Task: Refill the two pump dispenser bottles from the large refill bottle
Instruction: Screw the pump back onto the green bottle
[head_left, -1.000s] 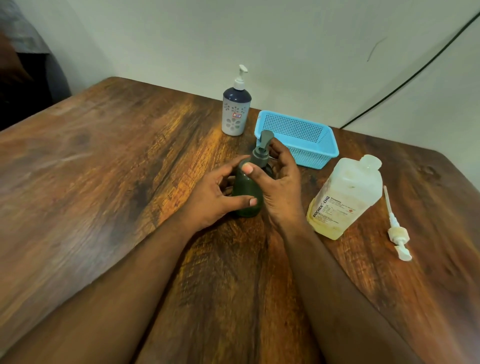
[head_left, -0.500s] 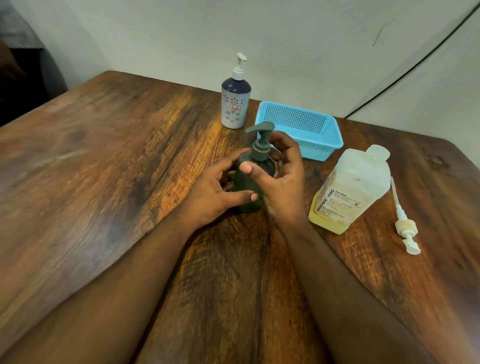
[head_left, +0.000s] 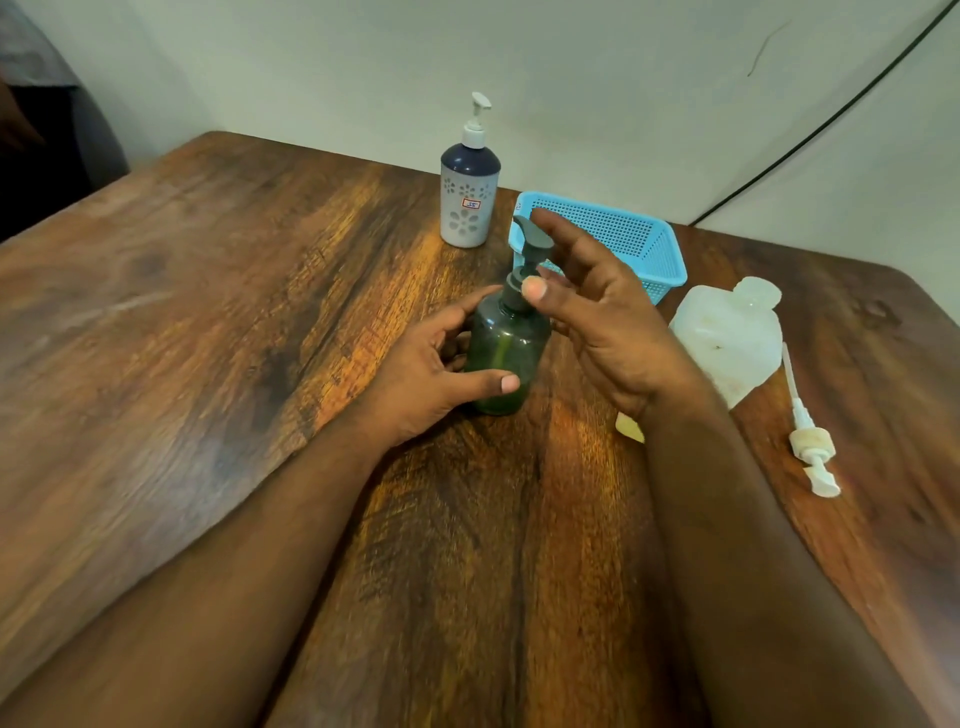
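Note:
A dark green pump bottle (head_left: 506, 351) stands upright in the middle of the wooden table (head_left: 208, 338), its grey pump head (head_left: 530, 247) on top. My left hand (head_left: 431, 374) wraps around the bottle's body from the left. My right hand (head_left: 608, 317) is at the pump collar, thumb and fingers on it, other fingers spread. A second pump bottle (head_left: 470, 192), white and navy with a flower pattern, stands behind. The large translucent refill bottle (head_left: 732, 338) stands to the right, partly hidden by my right wrist, with yellowish liquid low down.
A light blue mesh basket (head_left: 634, 244) sits behind the green bottle. A loose white pump with its long tube (head_left: 808, 436) lies on the table at the right. A black cable (head_left: 831, 119) runs down the wall behind. The table's far edge meets the wall.
My right hand has shifted from wrapping the bottle's neck to pinching the collar with fingers spread. The view has moved closer; the green bottle stays in place.

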